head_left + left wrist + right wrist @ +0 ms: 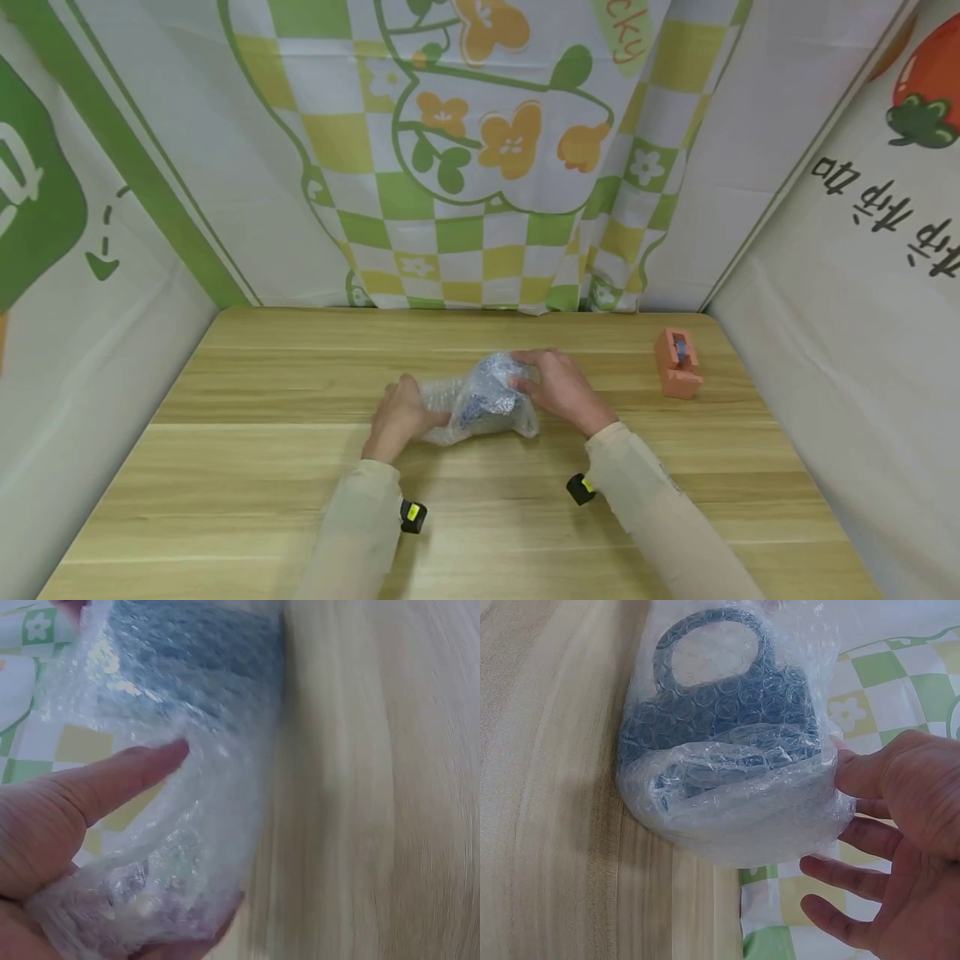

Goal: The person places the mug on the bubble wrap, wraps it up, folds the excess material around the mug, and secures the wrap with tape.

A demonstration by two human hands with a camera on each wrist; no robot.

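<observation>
A blue mug (712, 712) with a loop handle lies inside clear bubble wrap (442, 408) on the table, and the handle shows through the plastic in the right wrist view. My left hand (399, 417) grips the loose end of the wrap (210, 817), thumb on one side and fingers partly hidden under it. At the mug's other end, my right hand (562, 387) holds the wrapped bundle between thumb and fingers. The right wrist view shows that thumb against the folded wrap (757, 817), the lower fingers (844, 877) spread off it.
An orange tape dispenser (677, 367) with a blue roll stands at the right rear of the wooden table (262, 500). A checkered flower-print cloth (480, 250) hangs along the back edge. White printed cloth walls (840, 333) flank the table.
</observation>
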